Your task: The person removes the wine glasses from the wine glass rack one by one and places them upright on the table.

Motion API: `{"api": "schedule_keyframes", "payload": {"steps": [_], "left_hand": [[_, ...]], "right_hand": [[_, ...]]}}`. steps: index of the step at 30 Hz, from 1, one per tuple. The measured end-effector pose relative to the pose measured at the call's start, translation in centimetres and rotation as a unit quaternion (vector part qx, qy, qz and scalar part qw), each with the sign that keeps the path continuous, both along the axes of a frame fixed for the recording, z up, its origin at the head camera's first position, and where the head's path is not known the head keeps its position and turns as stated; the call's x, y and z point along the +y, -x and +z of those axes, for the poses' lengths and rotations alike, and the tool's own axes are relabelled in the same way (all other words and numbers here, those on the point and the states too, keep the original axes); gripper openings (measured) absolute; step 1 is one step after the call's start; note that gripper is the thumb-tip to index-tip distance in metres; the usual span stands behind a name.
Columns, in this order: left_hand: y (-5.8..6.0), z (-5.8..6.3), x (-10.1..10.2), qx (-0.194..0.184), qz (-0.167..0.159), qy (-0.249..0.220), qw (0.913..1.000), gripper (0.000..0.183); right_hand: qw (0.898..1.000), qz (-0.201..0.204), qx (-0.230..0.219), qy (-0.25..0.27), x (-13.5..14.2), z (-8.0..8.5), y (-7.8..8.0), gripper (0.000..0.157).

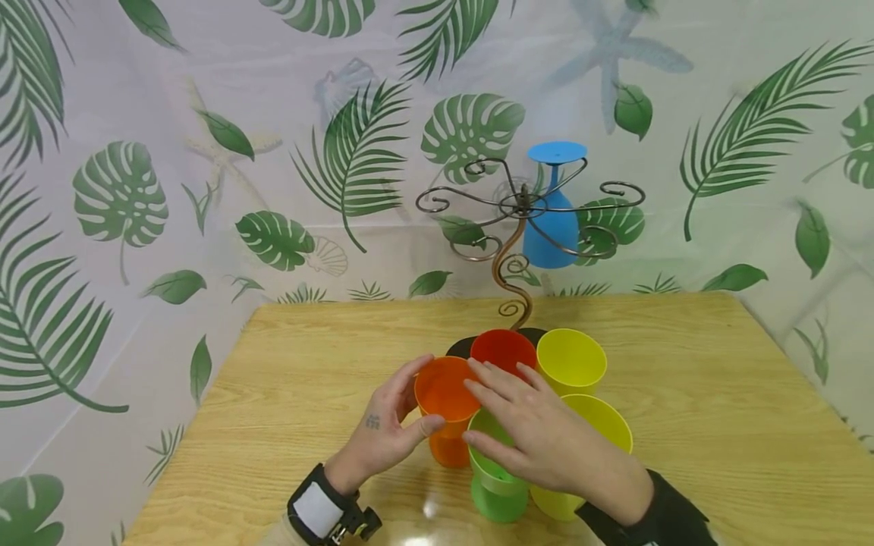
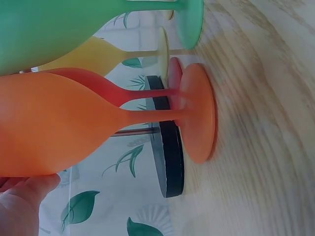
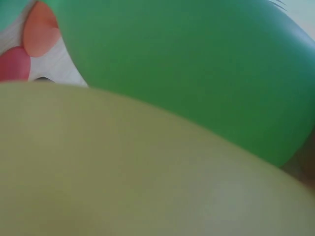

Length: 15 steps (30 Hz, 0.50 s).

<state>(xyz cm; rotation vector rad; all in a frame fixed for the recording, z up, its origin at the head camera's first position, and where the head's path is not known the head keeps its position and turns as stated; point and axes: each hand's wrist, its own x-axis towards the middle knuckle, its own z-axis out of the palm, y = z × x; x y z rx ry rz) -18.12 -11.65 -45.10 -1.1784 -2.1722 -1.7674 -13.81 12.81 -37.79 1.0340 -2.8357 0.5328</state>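
Note:
Several coloured plastic goblets stand close together on the wooden table. My left hand (image 1: 385, 432) is at the left side of the orange goblet (image 1: 447, 444), thumb in front and fingers behind, curved round its bowl. In the left wrist view that goblet's foot (image 2: 199, 113) rests on the table. My right hand (image 1: 546, 432) reaches over the green goblet (image 1: 501, 500) with fingers stretched toward the orange rim; whether they touch it I cannot tell. Behind stands a red goblet (image 1: 504, 349). Two yellow goblets, a back one (image 1: 571, 356) and a front one (image 1: 604, 417), are to the right.
A metal rack (image 1: 522, 205) with curled arms rises behind the goblets from a black base (image 2: 170, 157). A blue goblet (image 1: 551, 235) hangs upside down on it. Leaf-patterned cloth (image 1: 382, 45) covers the wall behind the wooden table (image 1: 328, 341).

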Motion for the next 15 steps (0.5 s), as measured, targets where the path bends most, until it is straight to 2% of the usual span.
{"api": "schedule_keyframes", "payload": {"steps": [6,15], "left_hand": [[0.17,-0.22,0.04,0.017,0.003,0.008,0.9998,0.067],[0.10,-0.16,-0.04,0.013,0.011,0.019,0.9997,0.069]], "right_hand": [[1.000,0.000,-0.001,-0.004,-0.04,0.00,0.04,0.063],[1.000,0.000,-0.013,-0.001,-0.09,-0.02,0.09,0.061]]}}
